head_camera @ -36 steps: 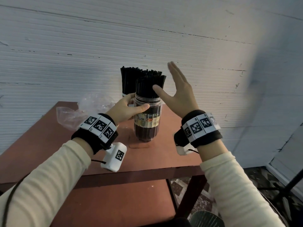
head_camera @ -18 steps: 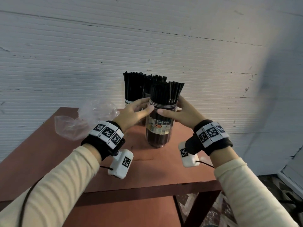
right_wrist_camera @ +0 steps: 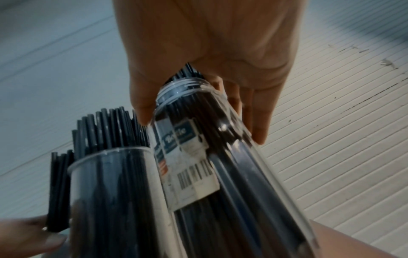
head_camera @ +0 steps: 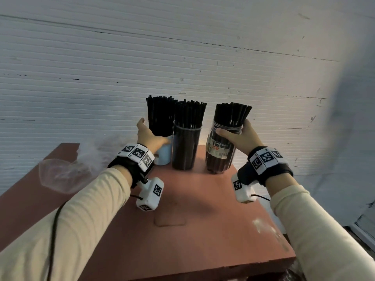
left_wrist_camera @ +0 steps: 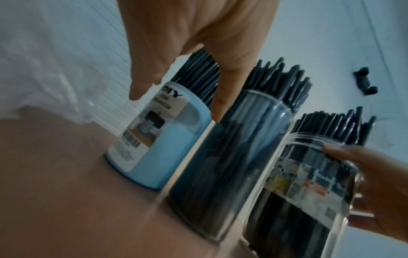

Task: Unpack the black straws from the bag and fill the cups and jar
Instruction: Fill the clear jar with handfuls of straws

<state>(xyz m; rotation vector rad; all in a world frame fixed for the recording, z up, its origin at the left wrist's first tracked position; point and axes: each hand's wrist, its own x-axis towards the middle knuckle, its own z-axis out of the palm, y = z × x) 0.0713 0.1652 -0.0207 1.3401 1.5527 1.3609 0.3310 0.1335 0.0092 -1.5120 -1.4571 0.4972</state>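
My right hand (head_camera: 241, 137) gripped jar (head_camera: 220, 159); left hand (head_camera: 150, 136) held blue cup (head_camera: 164, 156) | risk: jar near tabletop (head_camera: 203, 220) edge; nudge could spill straws (head_camera: 231, 116)

— Where did the head camera sit?
— Above and in front of the clear cup (head_camera: 185, 147), well back, facing forward and down onto the table (head_camera: 182, 230), with the white wall (head_camera: 182, 57) behind the cup.
— The left wrist camera?
— Low and close, left of the clear cup, looking up along the left hand (left_wrist_camera: 198, 43) past the blue cup (left_wrist_camera: 167, 143).
— The right one?
— Closer still, right of the clear cup, looking up along the right hand (right_wrist_camera: 209, 43) at the jar (right_wrist_camera: 220, 165).
— What did they share?
— All three took in the clear cup and the jar; each wrist view also caught part of the other hand.
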